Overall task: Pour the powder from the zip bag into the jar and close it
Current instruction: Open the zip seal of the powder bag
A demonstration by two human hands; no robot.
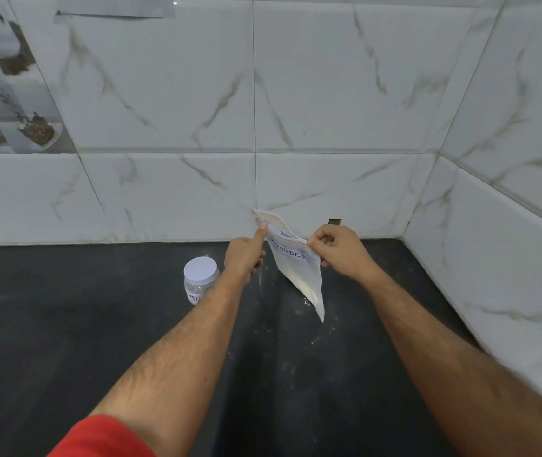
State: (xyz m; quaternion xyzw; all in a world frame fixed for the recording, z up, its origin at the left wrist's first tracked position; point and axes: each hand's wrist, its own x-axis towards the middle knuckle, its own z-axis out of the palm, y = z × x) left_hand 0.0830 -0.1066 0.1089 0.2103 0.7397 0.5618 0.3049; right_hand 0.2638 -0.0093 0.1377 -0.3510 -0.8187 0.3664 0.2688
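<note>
Both hands hold the white plastic zip bag (299, 268) above the dark desk (65, 324): left hand (245, 255) pinches its upper corner, right hand (339, 250) grips the seal. The lidded clear jar (199, 280) stands just left of the left hand; the bag's long axis hangs diagonally down-right.

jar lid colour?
White, on the clear jar; the lid is still on. Head view, left of the left hand.
</note>
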